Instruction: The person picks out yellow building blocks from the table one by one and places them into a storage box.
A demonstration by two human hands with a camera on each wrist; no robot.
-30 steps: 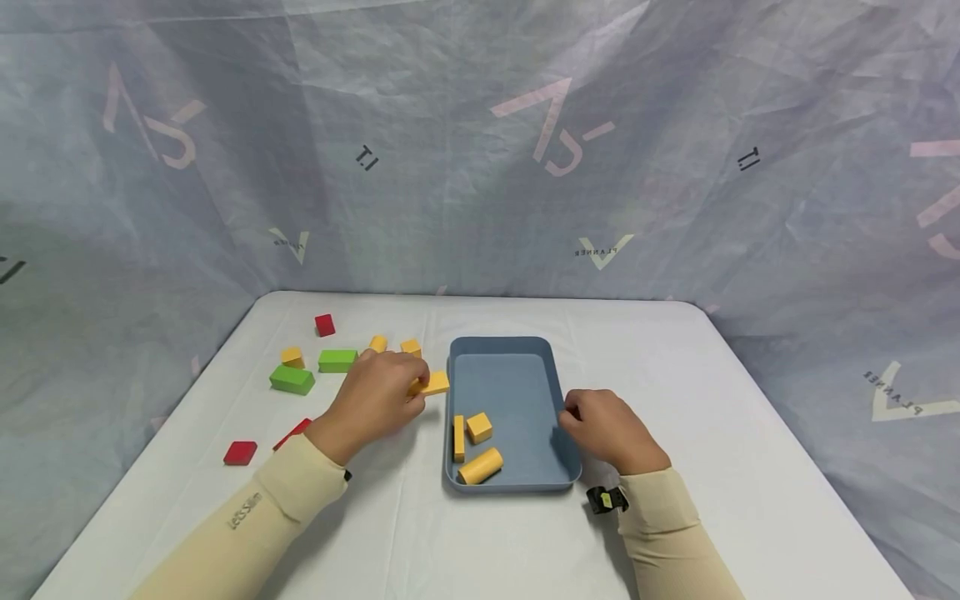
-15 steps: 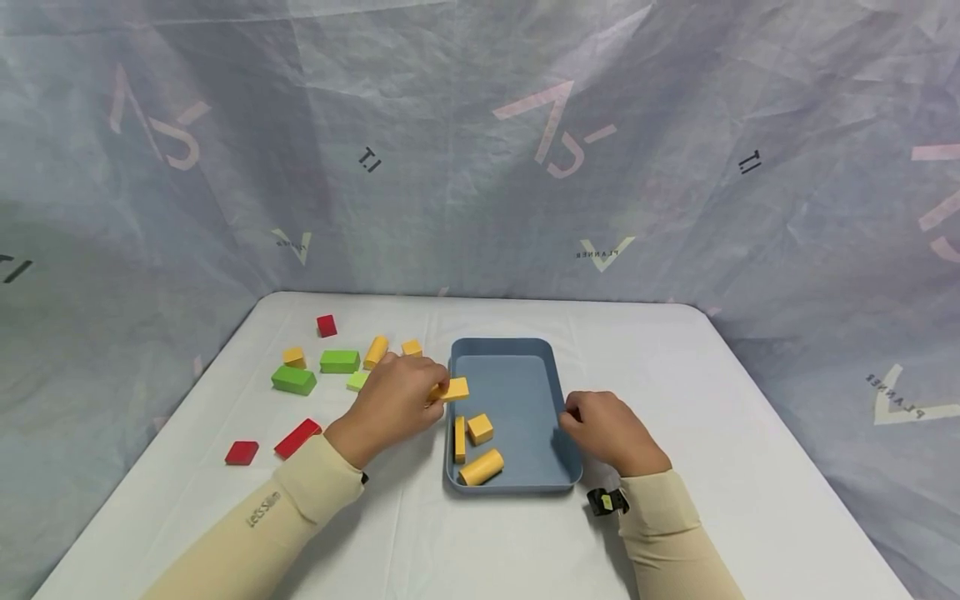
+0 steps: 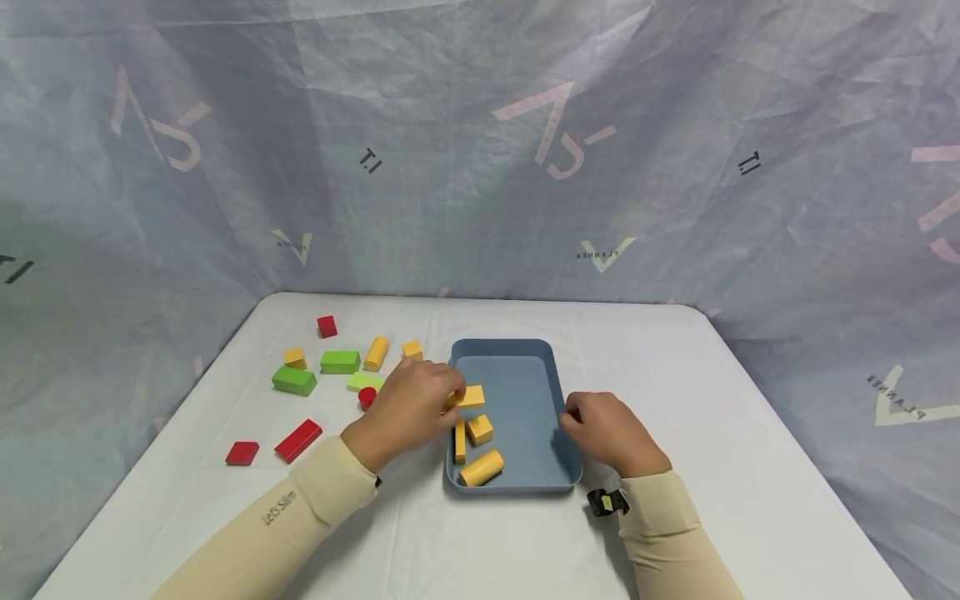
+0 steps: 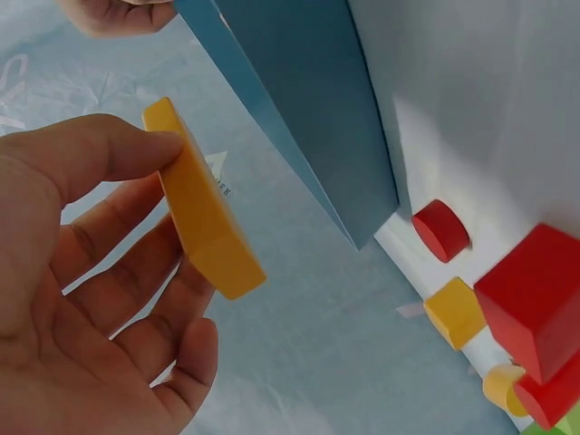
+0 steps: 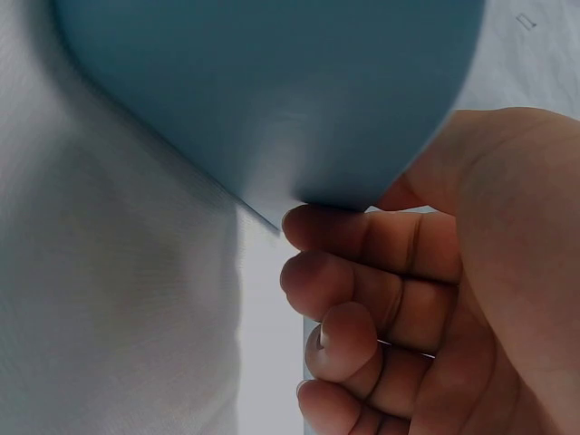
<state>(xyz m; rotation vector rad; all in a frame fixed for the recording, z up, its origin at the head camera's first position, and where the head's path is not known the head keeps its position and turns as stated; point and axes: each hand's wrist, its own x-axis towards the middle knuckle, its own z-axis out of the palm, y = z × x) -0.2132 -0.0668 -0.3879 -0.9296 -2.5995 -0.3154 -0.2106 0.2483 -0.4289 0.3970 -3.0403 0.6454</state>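
1. Two bare hands over a white cloth-covered table [image 3: 750,467], cream sleeves [image 3: 300,504] on both arms.
2. Left hand [image 3: 405,412]: thumb against fingers, gap just the thickness of the smooth yellow rectangular block [image 3: 472,397] it pinches.
3. That block: raised, over the left side of the blue-grey rectangular tray [image 3: 517,383]; apart from the tray wall in the left wrist view.
4. Right hand [image 3: 611,429]: thumb and index finger pinch the tray's right wall, other fingers bent below.
5. Inside tray, left part: narrow yellow block [image 3: 460,442] along the wall, yellow cube [image 3: 480,429] beside it, yellow cylinder [image 3: 482,468] lying nearer the person.
6. Outside, just behind the left hand: red cylinder [image 3: 367,398], pale green flat block [image 3: 363,382].
7. Farther off, I see two green rectangular blocks [image 3: 294,381], a second yellow cylinder [image 3: 377,354] lying down, two more yellow blocks [image 3: 412,351] and a red cube [image 3: 327,326].
8. Left of the sleeve: red rectangular block [image 3: 298,441], red flat piece [image 3: 242,453].
9. Black strapped device [image 3: 607,502] at right wrist.
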